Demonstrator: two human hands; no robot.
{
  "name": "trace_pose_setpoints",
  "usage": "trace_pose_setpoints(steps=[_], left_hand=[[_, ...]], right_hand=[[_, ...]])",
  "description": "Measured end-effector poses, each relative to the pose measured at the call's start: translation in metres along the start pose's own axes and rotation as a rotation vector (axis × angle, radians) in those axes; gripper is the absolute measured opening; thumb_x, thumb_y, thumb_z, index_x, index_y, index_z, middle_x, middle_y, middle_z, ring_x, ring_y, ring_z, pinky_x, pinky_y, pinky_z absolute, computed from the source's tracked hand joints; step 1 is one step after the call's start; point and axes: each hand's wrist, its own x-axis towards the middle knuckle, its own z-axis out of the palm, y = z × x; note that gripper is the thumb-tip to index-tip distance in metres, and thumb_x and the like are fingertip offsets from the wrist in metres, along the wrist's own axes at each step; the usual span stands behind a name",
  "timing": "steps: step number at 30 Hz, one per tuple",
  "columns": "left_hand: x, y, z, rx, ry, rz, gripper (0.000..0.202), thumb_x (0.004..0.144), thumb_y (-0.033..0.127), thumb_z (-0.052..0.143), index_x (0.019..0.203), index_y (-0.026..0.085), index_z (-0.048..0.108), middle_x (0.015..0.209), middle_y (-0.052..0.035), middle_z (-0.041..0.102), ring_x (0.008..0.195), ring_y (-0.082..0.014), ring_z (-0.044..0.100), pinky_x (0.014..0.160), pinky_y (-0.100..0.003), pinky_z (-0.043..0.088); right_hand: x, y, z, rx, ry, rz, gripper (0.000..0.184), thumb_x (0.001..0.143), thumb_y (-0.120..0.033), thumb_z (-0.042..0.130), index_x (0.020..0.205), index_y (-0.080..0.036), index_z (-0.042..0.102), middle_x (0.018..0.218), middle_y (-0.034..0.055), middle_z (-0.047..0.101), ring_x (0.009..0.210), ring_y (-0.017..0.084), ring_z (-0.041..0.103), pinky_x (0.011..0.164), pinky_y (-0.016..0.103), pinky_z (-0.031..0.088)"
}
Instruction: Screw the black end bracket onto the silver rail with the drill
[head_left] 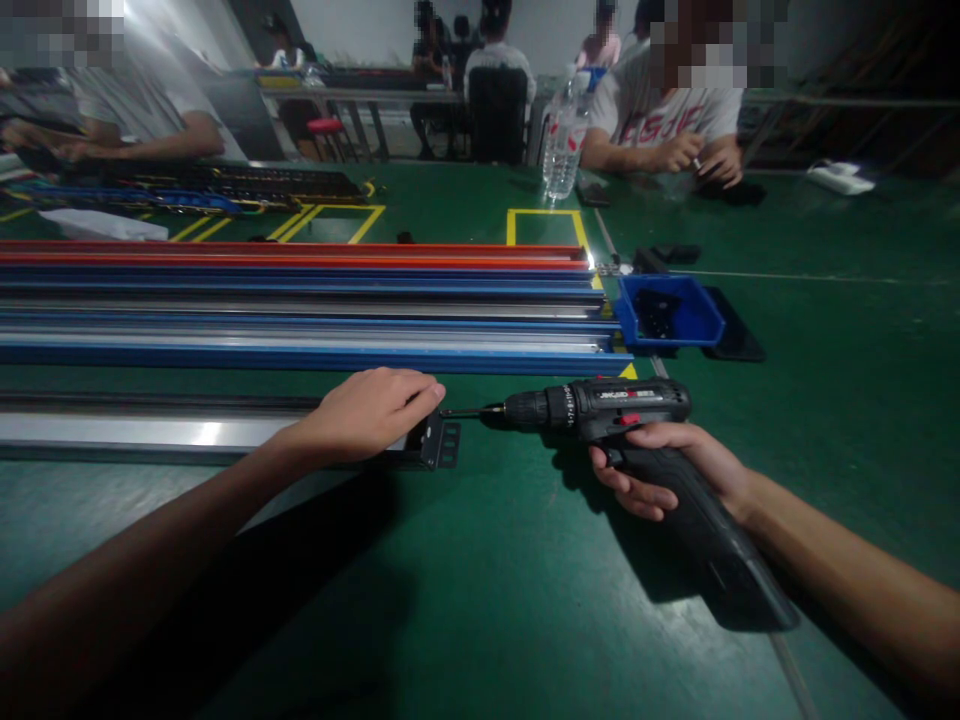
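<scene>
A green table (pixel 480 600) fills the room in front of me, marked here and there with yellow tape. Across its left half lies a stack of long rails (pixel 300 300), red at the far side, then blue and silver, reaching from the left edge almost to the middle. Nearer the person, apart from the stack, lies a single grey rail (pixel 150 430), parallel to the others. The left hand (pixel 367 410) rests palm down on its right end, fingers bent over the far edge and gripping it. The right hand (pixel 667 470) is wrapped around the handle of a black cordless drill (pixel 600 405), held level and pointing left. A blue bin (pixel 667 312) with dark small parts sits just past the stack's right end. Clear water bottles (pixel 562 140) stand at the far side, near a seated person's hands (pixel 697 155). A small black bracket (pixel 441 440) sits at the grey rail's end, and the drill's bit (pixel 465 411) meets it just beside the left fingertips.
</scene>
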Motion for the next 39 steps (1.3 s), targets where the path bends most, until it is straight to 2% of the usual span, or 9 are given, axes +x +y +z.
trace_pose_setpoints(steps=[16, 23, 28, 39], left_hand=[[-0.0003, 0.0016, -0.0003, -0.002, 0.006, 0.017, 0.057, 0.105, 0.052, 0.024, 0.106, 0.023, 0.073, 0.119, -0.005, 0.075, 0.106, -0.0264, 0.067, 0.088, -0.036, 0.046], [0.0, 0.0001, 0.0006, 0.002, 0.012, 0.013, 0.056, 0.104, 0.054, 0.024, 0.103, 0.025, 0.072, 0.115, -0.0028, 0.076, 0.103, -0.0254, 0.067, 0.083, -0.034, 0.045], [-0.0002, -0.0004, 0.0004, -0.013, 0.01, 0.012, 0.057, 0.104, 0.054, 0.024, 0.105, 0.025, 0.073, 0.118, -0.0027, 0.076, 0.106, -0.026, 0.067, 0.086, -0.034, 0.045], [-0.0005, 0.0013, -0.0006, -0.015, 0.012, 0.018, 0.058, 0.104, 0.054, 0.024, 0.106, 0.024, 0.074, 0.115, -0.0037, 0.076, 0.103, -0.0265, 0.067, 0.084, -0.035, 0.045]], right_hand=[[0.0006, 0.0011, -0.0026, -0.004, -0.017, -0.01, 0.038, 0.094, -0.033, 0.058, 0.11, 0.0, 0.067, 0.085, 0.0102, 0.066, 0.049, 0.006, 0.052, 0.057, 0.022, 0.052], [0.0015, 0.0018, -0.0039, -0.004, -0.024, -0.014, 0.037, 0.094, -0.033, 0.056, 0.11, -0.001, 0.067, 0.086, 0.0105, 0.066, 0.049, 0.006, 0.051, 0.057, 0.022, 0.053], [0.0011, 0.0006, -0.0013, -0.019, -0.008, -0.008, 0.036, 0.094, -0.033, 0.056, 0.109, -0.002, 0.067, 0.086, 0.009, 0.066, 0.048, 0.005, 0.049, 0.058, 0.022, 0.051], [0.0013, 0.0008, -0.0027, 0.007, -0.035, -0.013, 0.036, 0.096, -0.032, 0.055, 0.11, -0.002, 0.066, 0.087, 0.0104, 0.066, 0.052, 0.007, 0.054, 0.059, 0.023, 0.053]])
